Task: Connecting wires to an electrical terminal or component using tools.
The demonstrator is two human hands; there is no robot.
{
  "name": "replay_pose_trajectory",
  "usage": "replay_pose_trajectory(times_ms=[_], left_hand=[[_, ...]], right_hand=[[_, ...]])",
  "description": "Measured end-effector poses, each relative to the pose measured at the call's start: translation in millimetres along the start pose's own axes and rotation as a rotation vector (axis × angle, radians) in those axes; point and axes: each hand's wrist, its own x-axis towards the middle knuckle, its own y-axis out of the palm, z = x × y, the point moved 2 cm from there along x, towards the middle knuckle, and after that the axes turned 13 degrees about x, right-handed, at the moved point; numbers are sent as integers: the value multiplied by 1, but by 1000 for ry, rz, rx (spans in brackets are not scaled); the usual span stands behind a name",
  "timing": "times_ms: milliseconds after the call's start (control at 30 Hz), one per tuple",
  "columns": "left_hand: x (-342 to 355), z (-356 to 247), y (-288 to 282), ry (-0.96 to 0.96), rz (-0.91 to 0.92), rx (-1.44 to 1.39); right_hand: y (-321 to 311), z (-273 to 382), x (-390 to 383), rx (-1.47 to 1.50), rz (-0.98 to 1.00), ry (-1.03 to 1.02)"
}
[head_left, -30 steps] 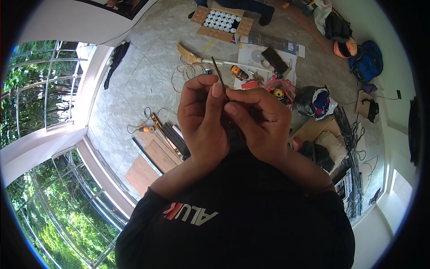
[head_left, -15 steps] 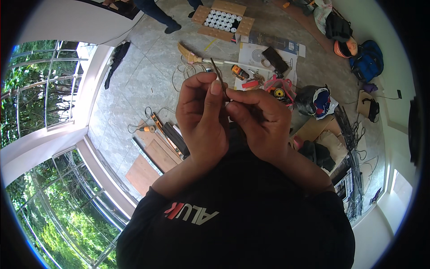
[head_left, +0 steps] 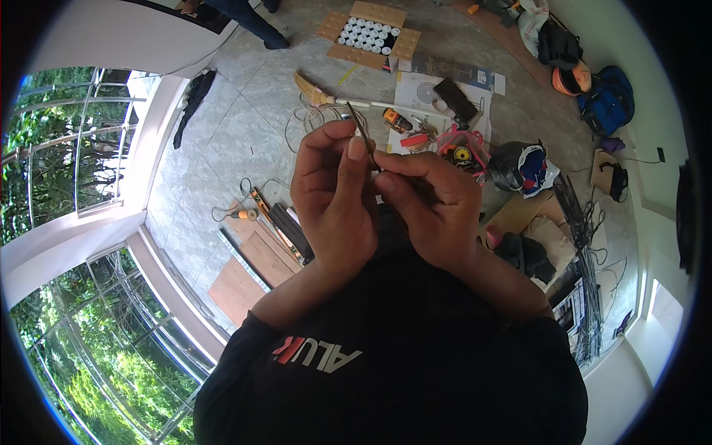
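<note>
Thin, straight-looking dark brown strip (head_left: 360, 124), aslant, in fingertip pinch of left hand (head_left: 335, 196) and right hand (head_left: 439, 200)

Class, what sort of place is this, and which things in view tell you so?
Probably an indoor renovation or installation site: a yellow-and-black power drill, a broom and an open cardboard box of white-topped containers are spread about the tiled floor.

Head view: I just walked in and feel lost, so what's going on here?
A person pinches a thin dark strip with the left hand, and the right hand grips it lower down. Beyond them are a drill and an open box of white-topped containers. Another person's leg shows near the top edge.
</note>
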Motion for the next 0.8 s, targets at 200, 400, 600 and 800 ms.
replay_pose_trajectory(times_ms=[200,400,600,800], left_hand=[[-2,1,1,5,-7,-3],[-2,2,3,11,-7,30],[-2,4,6,20,-16,84],[2,3,9,10,-18,68]], right_hand=[[1,-1,-1,16,-8,-12],[0,0,-2,-22,-4,-28],[-1,2,-3,-74,-16,-82],[-1,2,-2,-63,-41,-54]])
